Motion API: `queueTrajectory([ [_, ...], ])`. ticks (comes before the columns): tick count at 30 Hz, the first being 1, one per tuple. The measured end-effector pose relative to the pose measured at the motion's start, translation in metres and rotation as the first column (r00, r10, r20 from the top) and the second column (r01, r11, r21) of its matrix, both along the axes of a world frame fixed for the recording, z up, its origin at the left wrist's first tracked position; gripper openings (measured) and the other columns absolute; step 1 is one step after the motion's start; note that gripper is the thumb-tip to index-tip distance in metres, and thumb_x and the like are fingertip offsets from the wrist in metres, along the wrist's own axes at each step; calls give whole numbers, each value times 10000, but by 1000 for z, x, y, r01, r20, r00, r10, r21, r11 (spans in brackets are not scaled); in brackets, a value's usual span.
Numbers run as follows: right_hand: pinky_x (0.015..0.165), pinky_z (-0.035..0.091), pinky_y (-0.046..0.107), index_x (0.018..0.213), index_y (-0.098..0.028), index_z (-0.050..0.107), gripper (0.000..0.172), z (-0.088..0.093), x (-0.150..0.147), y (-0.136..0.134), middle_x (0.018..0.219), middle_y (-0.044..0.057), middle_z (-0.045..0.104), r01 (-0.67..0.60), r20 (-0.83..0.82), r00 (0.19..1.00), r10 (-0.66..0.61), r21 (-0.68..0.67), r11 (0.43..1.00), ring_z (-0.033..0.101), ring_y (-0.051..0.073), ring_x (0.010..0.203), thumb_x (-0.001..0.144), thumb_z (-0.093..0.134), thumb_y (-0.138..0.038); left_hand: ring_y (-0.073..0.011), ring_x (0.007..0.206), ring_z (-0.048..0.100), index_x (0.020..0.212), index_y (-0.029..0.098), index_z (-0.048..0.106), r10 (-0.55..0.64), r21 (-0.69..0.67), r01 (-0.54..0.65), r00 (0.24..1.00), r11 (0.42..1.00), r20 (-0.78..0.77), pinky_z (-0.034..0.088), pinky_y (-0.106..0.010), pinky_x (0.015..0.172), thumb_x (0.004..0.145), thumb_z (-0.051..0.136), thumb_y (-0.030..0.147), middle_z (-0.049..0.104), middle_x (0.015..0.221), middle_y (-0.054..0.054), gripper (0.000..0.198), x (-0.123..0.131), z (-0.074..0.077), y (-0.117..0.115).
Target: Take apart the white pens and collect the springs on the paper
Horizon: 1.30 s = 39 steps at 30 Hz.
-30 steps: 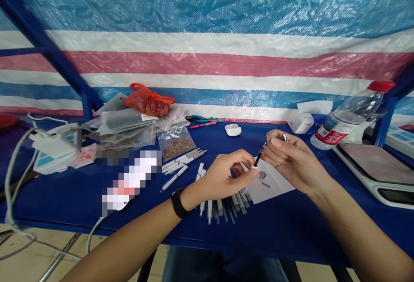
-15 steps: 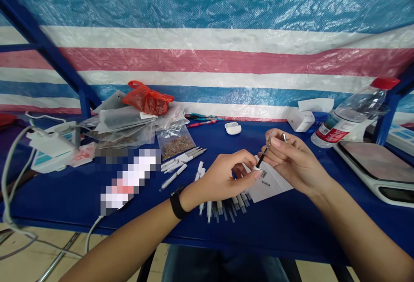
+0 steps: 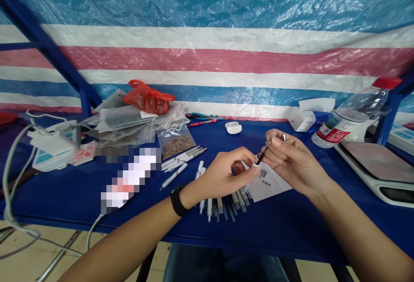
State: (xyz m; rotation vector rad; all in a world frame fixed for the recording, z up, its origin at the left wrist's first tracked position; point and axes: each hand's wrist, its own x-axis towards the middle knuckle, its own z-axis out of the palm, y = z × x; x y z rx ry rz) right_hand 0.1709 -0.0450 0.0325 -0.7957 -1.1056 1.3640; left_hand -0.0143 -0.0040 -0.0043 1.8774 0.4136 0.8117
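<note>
My left hand, with a black wristband, pinches the lower end of a thin black pen refill, whose tip area is partly hidden by my fingers. My right hand curls around the refill's upper part and holds a small silver pen part at its fingertips. Under both hands lies a white paper sheet with tiny dark parts on it. A row of white pen barrels lies just below my left hand, and several white pens lie to its left.
The blue table holds clear bags of dried material, a red plastic bag, a white earbud case, a tissue box, a plastic water bottle, a flat scale, and cables at left.
The black refill now leans further to the right, its top nearer my right fingertips. My hands stay close together, and the whole scene has shifted slightly in view.
</note>
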Motion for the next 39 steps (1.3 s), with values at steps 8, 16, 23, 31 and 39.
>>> queueTrajectory([
  [8, 458, 233, 240, 724, -222, 556, 395, -2, -3, 1, 529, -122, 122, -26, -20, 1000, 25, -48, 999, 118, 68, 453, 783, 867, -458, -145, 659, 671, 961, 187, 539, -24, -96, 22, 1000, 995, -20, 499, -264, 630, 944, 627, 397, 705, 844, -45, 229, 1, 0, 0],
  [16, 458, 286, 246, 805, -222, 614, 374, -9, -6, 1, 508, -120, 235, 34, 93, 995, -34, 2, 999, 180, 77, 470, 779, 850, -510, -146, 682, 666, 945, 184, 534, -37, -114, 41, 999, 993, 33, 486, -262, 638, 964, 619, 478, 702, 839, -53, 306, 0, 1, 0],
  [23, 498, 234, 256, 754, -198, 657, 437, -19, -6, 1, 553, -75, 344, 149, 263, 953, -152, 31, 988, 272, 83, 514, 743, 853, -588, -125, 646, 623, 922, 189, 538, 9, -130, -1, 998, 991, 66, 456, -247, 608, 963, 621, 426, 705, 826, -46, 254, 0, 0, 2],
  [31, 493, 316, 268, 622, -201, 646, 512, -8, 4, 7, 592, -16, 425, 404, 125, 906, -406, 38, 914, 362, 109, 541, 727, 811, -675, -102, 580, 566, 886, 200, 529, 44, -47, -45, 999, 998, -16, 417, -230, 557, 937, 627, 347, 626, 735, 9, 184, 0, -1, 5],
  [39, 496, 367, 276, 701, -224, 679, 464, -3, 6, 3, 541, -24, 443, 531, 54, 835, -548, 185, 827, 415, 118, 513, 784, 785, -668, -90, 552, 546, 861, 202, 539, -24, 37, 28, 993, 999, -112, 433, -210, 540, 931, 603, 335, 598, 702, 22, 163, 4, -3, 1],
])
